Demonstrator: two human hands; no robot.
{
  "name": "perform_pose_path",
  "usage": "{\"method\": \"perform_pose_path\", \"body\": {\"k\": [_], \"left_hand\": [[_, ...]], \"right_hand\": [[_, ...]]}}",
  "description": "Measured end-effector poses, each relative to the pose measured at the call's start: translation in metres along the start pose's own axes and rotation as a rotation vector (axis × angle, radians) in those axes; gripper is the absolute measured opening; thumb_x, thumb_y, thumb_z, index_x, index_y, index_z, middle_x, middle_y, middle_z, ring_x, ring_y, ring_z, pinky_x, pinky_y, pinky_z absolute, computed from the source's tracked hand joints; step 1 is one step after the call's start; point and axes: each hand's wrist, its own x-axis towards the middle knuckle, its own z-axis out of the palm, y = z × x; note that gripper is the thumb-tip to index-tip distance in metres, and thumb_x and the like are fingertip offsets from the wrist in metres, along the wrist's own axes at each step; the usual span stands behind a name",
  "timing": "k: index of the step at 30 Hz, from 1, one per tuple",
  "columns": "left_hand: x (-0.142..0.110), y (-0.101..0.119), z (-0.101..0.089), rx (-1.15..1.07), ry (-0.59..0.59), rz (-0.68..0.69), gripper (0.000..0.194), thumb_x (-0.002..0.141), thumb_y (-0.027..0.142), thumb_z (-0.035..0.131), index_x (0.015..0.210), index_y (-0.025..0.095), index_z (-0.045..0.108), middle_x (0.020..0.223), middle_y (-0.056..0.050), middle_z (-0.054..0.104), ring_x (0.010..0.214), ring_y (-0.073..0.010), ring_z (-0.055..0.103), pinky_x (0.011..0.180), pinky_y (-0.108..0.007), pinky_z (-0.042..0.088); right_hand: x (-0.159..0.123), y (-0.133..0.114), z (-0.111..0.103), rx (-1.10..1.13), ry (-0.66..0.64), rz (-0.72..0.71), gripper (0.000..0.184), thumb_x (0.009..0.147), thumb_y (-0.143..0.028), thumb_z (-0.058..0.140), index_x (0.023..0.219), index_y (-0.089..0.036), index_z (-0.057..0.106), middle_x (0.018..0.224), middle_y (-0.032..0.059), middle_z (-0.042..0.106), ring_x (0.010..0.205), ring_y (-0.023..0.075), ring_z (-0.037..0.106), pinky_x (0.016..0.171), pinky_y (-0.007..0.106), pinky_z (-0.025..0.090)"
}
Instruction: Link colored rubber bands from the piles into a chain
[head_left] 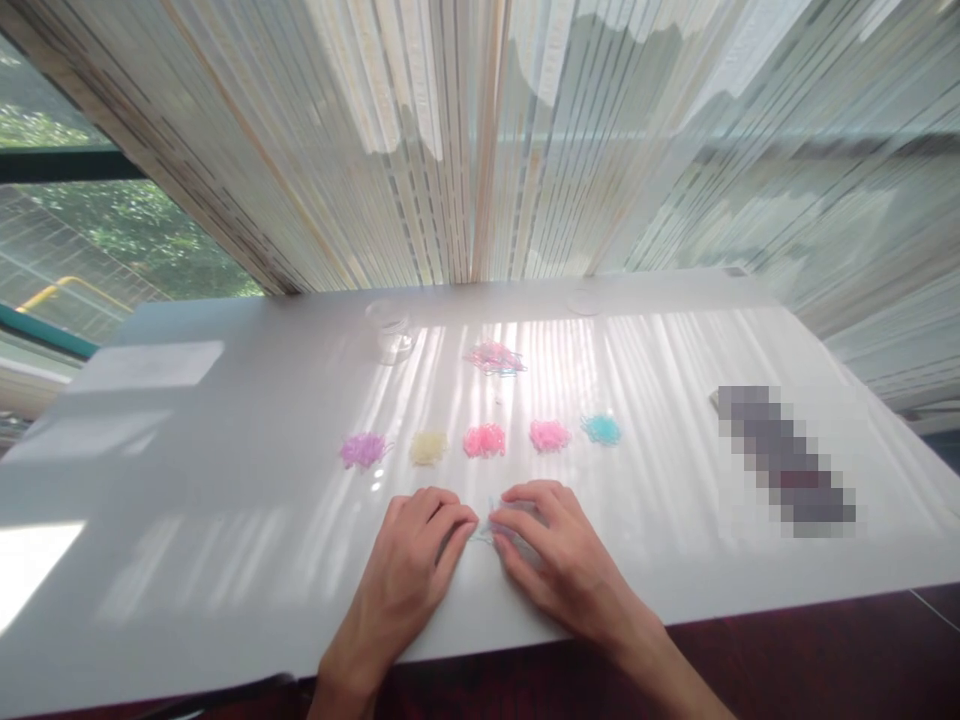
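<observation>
My left hand (420, 545) rests on the white table (247, 560), its thumb and index fingertips pressed together at the left edge of a small pale-blue, clear pile (486, 528). Whatever may be between those tips is too small to make out. Opposite it, my right hand (553, 550) curves over the pile's right side, fingers apart and tips touching it. Just beyond lie separate piles of thin, loop-like pieces: purple (364, 450), yellow (429, 447), red-pink (484, 440), light pink (550, 435) and turquoise (602, 428). Farther back is a mixed-colour pile (495, 357).
A clear plastic cup (391, 333) stands at the back left, and a faint clear round lid (585, 302) lies near the far edge. To the right is a blurred-out dark oblong object (787, 460). Striped string curtains (465, 150) hang behind the table.
</observation>
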Motion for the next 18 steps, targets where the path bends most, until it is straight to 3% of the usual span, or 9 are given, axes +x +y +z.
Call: {"method": "perform_pose_path", "body": {"k": [18], "left_hand": [[0.0001,0.0016,-0.0018,-0.021,0.016,0.018,0.013,0.102,0.021,0.058,0.109,0.025,0.068,0.098,-0.002,0.069,0.090,-0.0183,0.067,0.083,-0.036,0.044]], "right_hand": [[0.0014,0.0048,0.0023,0.033,0.028,-0.003,0.013,0.096,-0.011,0.063,0.102,-0.021,0.068,0.106,0.0089,0.069,0.099,0.0229,0.065,0.086,0.041,0.058]]}}
